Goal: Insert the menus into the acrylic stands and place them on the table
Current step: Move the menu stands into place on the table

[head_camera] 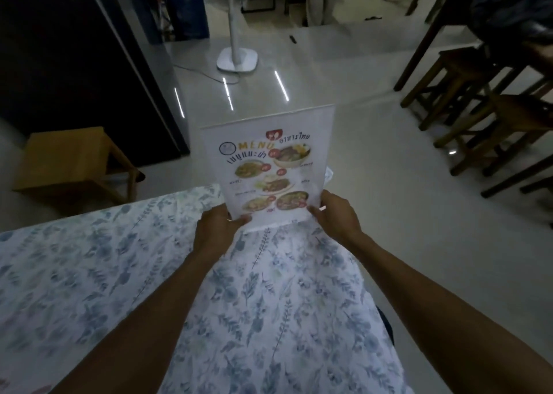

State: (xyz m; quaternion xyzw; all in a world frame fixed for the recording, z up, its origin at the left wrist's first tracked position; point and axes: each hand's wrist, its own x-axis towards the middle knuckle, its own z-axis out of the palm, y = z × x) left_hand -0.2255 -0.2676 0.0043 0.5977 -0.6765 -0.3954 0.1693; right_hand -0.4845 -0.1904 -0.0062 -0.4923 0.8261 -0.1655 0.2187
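Floral tablecloth [119,274] nearest, both hands gripping menu stand [263,166] bottom corners at table's far edge

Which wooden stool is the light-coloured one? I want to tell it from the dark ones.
The pale wooden stool at the left, beside the floral-clothed table. The dark stools stand grouped at the right, under a dark table.

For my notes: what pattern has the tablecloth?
Blue-grey leaf sprigs on white tablecloth, head view.
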